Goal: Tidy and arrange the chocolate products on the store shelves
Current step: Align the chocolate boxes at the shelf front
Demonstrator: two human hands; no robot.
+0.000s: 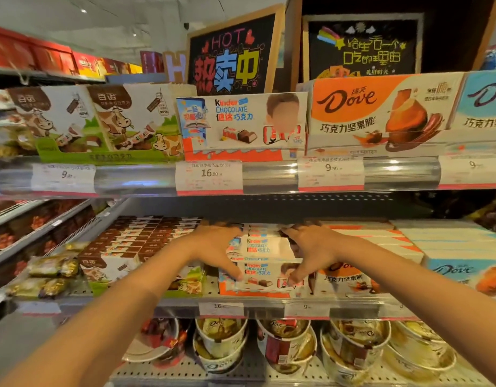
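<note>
Mid-tidy: left hand [213, 247] and right hand [311, 250] gripping Kinder boxes [258, 270], seemingly squaring; neighbouring rows already neat.

White-and-orange chocolate boxes [262, 270] stacked upright in a row on the middle shelf [185, 301], front box facing outward.

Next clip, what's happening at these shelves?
A person is straightening stock on a store's chocolate shelves. Both hands reach into the middle shelf: the left hand and right hand sit on either side of the stacked Kinder Chocolate boxes, fingers curled against the front box's ends. Cow-print chocolate boxes lie to the left, orange Dove boxes to the right, Dove tubs on the shelf below.
</note>
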